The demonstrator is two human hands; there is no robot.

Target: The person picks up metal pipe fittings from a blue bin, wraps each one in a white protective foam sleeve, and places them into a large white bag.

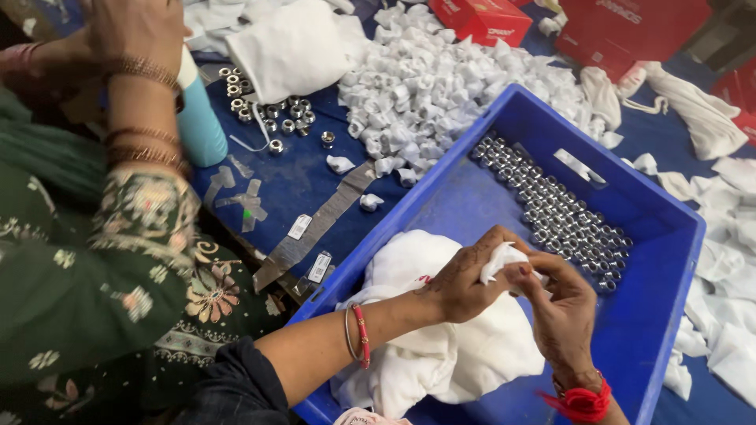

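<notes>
My left hand (465, 279) and my right hand (561, 307) meet over a blue plastic crate (669, 236), both pinching a small piece of white paper (502, 258) folded around something hidden. Below them a white cloth bag (441, 346) lies in the crate. Rows of shiny metal nuts (563, 212) line the crate's far wall. My left wrist has bangles, my right wrist a red thread.
A heap of white paper-wrapped pieces (441, 79) lies on the blue sheet beyond the crate. Loose metal nuts (272, 110) sit near a light-blue bottle (198, 118). Another person's arm (142, 102) in green patterned cloth is at left. Red boxes (622, 27) stand at the back.
</notes>
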